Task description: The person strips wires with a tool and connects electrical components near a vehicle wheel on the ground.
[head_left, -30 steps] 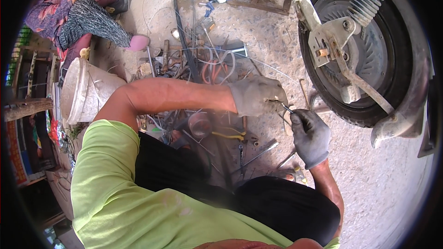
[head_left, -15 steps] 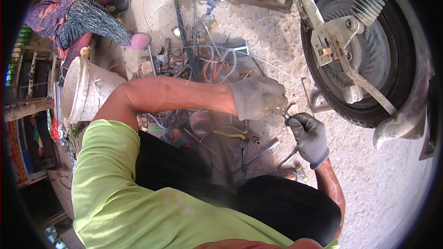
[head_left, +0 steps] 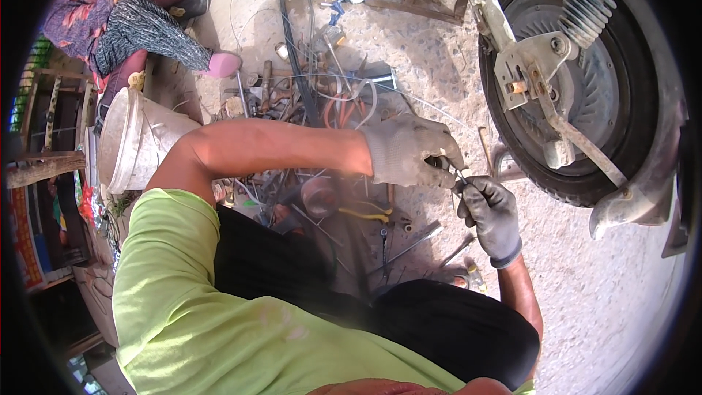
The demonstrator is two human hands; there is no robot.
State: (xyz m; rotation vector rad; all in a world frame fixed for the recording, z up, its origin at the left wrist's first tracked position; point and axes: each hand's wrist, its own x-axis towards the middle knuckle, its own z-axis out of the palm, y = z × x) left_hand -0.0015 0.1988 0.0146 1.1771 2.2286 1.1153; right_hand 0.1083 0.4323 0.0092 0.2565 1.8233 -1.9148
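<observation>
Small thin metal part (head_left: pixel 459 175): pinched between both gloved hands, left hand (head_left: pixel 409 152) above and closed on it, right hand (head_left: pixel 491 213) gripping below-right, just left of the wheel (head_left: pixel 578 88).

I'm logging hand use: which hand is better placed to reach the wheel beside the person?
Probably the right hand: it sits nearer the wheel, with bare ground between. The left hand is farther off. Both are closed around a small metal part.
</observation>
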